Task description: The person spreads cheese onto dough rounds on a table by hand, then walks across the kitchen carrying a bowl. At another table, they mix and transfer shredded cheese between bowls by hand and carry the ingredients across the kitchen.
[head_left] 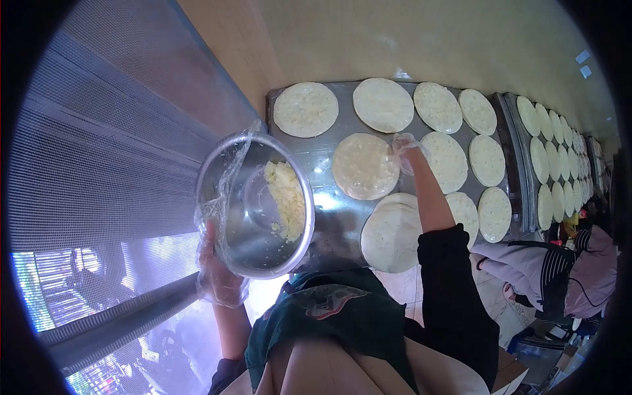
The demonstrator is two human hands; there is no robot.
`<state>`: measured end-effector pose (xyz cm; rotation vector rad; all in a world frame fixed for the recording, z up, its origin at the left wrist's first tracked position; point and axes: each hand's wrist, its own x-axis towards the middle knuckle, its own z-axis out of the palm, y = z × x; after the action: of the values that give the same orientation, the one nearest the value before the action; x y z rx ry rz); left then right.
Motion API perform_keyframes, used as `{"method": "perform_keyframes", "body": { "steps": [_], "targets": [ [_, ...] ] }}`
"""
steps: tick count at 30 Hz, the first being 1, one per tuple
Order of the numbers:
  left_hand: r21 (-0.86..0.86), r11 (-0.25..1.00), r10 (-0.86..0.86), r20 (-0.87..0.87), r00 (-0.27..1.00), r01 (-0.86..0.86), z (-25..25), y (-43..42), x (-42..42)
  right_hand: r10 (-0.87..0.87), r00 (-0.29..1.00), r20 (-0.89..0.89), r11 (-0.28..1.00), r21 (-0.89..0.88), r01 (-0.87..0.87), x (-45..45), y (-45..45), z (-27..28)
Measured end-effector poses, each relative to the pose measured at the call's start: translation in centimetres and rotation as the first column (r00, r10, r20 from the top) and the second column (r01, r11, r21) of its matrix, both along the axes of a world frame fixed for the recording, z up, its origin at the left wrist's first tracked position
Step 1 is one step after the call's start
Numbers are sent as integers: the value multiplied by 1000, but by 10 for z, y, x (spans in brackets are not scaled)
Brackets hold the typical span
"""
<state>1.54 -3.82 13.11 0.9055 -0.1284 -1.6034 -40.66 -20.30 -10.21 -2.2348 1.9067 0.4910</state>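
Note:
A steel bowl [253, 247] with a pale yellow crumbly mixture [286, 201] along its right side is held by my left hand [220, 273], which wears a clear plastic glove and grips the outer lower-left rim. Loose clear plastic hangs over the bowl's left part. My right hand [408, 153], also in a clear glove, is at the right edge of a round flat dough [365, 166] with a shiny surface. Its fingers are bunched; what they hold, if anything, is hidden. More round doughs lie in rows on the metal tray [322, 155].
Further trays with rounds of dough [528, 116] stretch away to the right along the wall. Another person [559, 273] is at the lower right, near boxes on the floor. A mesh curtain [125, 151] hangs at the left.

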Motion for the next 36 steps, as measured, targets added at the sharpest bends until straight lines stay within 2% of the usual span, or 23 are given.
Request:
{"method": "perform_keyframes", "body": {
  "steps": [3, 5, 6, 8, 9, 11, 15, 16, 18, 19, 20, 21, 22, 23, 25, 26, 27, 29, 32, 33, 34, 35, 36],
  "targets": [
    [-32, 999, -13, -29, 999, 12, 6, 1, -4, 152, 988, -4, 986, 65, -152, 17, 3, 5],
    [-32, 999, -9, -40, 999, 8, 5, 1, -4, -125, 976, 180, 964, 256, 76, 46, 13, 23],
    [-29, 1000, 0, -48, 999, -1, 4, 1, -3, -128, 975, 180, 963, 256, 80, 54, 17, 12],
    [-25, 1000, -1, -31, 1000, 0, 5, 2, -3, -212, 872, 441, 977, 116, 179, 70, 21, -31],
    [-22, 1000, 2, -16, 1000, -3, 5, 2, -3, -213, 872, 442, 977, 115, 180, 81, 23, -35],
    [-17, 1000, 8, -1, 1000, -8, 3, 3, -1, -156, 947, 281, 985, 110, 130, 106, 26, -40],
    [5, 999, 35, 84, 996, -35, -1, 14, 14, -186, 930, 316, 982, 49, 180, 138, 54, -47],
    [1, 999, 41, 87, 995, -41, -6, 23, 21, -503, 523, 688, 825, 201, 528, 147, 65, -62],
    [-62, 997, 70, 515, 854, -44, -15, 39, 31, -583, -95, 807, 563, 486, 668, 161, 88, -66],
    [86, 991, 90, 159, 983, -104, 8, 39, 20, -578, -238, 780, 531, 582, 616, 167, 101, -59],
    [91, 990, 92, 158, 983, -107, 6, 42, 21, -568, -376, 732, 500, 670, 549, 173, 108, -51],
    [121, 988, 75, 160, 984, -95, 4, 45, 23, -572, -373, 731, 501, 671, 547, 178, 108, -48],
    [148, 985, 59, 162, 985, -83, 1, 48, 26, -491, -500, 714, 431, 697, 573, 184, 106, -44],
    [147, 985, 63, 164, 984, -88, -3, 53, 32, -389, -614, 687, 360, 727, 585, 189, 103, -39],
    [23, 996, -90, 534, 841, 92, -17, 59, 44, -387, -692, 610, 319, 793, 520, 193, 97, -25],
    [22, 995, -92, 532, 841, 95, -22, 60, 46, -378, -761, 527, 278, 849, 449, 193, 96, -22],
    [-3, 993, -90, 629, 772, 119, -27, 61, 48, -376, -762, 528, 276, 848, 451, 195, 96, -19],
    [-24, 989, -86, 716, 693, 147, -27, 59, 46, -414, -835, 361, 146, 932, 331, 199, 96, -17],
    [47, 992, -120, 581, 805, 115, -14, 55, 39, -411, -785, 463, 214, 886, 411, 206, 110, -11],
    [73, 996, -78, 436, 896, 51, -14, 54, 39, -408, -786, 465, 217, 885, 411, 202, 105, -41],
    [111, 994, -24, 280, 960, -8, -13, 52, 39, -321, -533, 783, 322, 619, 716, 192, 97, -97],
    [110, 994, -23, 280, 960, -8, -13, 51, 38, -225, -243, 944, 391, 316, 865, 174, 89, -115],
    [118, 992, 14, 254, 967, -45, -13, 49, 36, -137, 90, 986, 377, -33, 926, 156, 82, -132]
  ]
}}
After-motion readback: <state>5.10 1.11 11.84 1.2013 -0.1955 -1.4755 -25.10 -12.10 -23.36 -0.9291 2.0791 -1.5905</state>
